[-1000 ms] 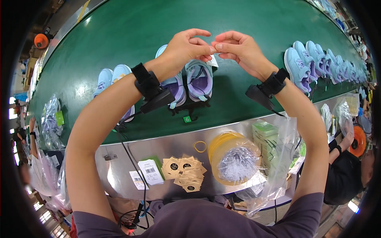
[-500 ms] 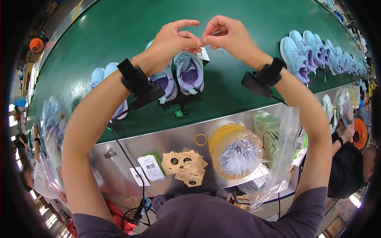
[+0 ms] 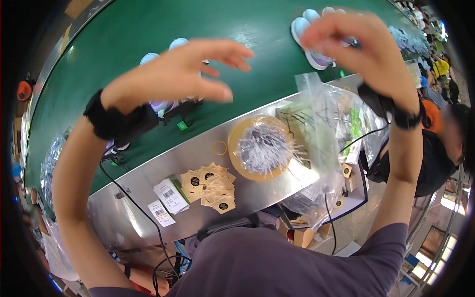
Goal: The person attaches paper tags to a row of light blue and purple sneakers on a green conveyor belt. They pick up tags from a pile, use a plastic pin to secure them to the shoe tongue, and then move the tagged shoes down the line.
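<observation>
My left hand [image 3: 178, 72] is raised over the green table with its fingers apart and nothing in them. Behind it and partly hidden is a pair of light blue and lilac shoes [image 3: 148, 59]. My right hand [image 3: 363, 47], smeared by motion, hangs in front of another group of light blue shoes [image 3: 316, 60] at the far right. Its fingers are curved away from the thumb, and I see nothing held. Whether it touches a shoe I cannot tell. Both wrists wear black straps with small devices.
Along the steel ledge [image 3: 123, 222] lie barcode cards [image 3: 170, 195], tan paper squares [image 3: 210, 187], a yellow rubber band [image 3: 219, 148] and clear plastic fasteners [image 3: 264, 148] on a yellow round stack. A clear plastic bag [image 3: 316, 114] stands beside them. Another person [image 3: 420, 168] sits at the right.
My hands were together over the shoe pair, fingertips meeting beside a white tag. Now they are apart, the right one moved to the right near other shoes. The view has shifted rightward.
</observation>
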Action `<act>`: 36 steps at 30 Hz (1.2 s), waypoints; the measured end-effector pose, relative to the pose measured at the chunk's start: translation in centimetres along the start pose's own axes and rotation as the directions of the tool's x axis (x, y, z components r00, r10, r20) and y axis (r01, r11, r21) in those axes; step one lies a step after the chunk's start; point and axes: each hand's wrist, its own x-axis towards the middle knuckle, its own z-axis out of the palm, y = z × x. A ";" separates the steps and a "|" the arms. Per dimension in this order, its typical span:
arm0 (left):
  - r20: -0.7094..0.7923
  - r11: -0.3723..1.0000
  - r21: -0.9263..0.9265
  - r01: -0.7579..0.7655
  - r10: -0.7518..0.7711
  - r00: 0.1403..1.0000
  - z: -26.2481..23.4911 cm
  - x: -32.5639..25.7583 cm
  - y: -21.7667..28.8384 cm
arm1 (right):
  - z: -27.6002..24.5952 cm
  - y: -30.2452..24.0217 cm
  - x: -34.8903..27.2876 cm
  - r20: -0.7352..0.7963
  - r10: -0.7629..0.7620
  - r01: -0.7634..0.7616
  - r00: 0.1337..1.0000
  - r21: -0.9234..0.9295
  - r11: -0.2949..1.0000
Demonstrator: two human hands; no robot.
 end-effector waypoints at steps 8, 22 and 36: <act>0.029 0.862 0.387 -0.327 0.343 0.939 10.3 -1.3 2.5 | 7.5 -4.3 -11.1 -0.022 -0.239 0.228 0.971 -0.215 0.949; -0.215 0.542 0.836 -0.086 0.467 0.858 16.2 -2.0 2.1 | 8.1 -14.5 -17.9 -0.633 0.123 0.182 0.764 0.394 0.901; -0.784 0.581 -0.065 0.812 -0.533 0.319 17.8 -22.4 -4.2 | 28.2 -12.9 -13.6 -0.032 0.166 -0.167 0.986 -0.041 0.985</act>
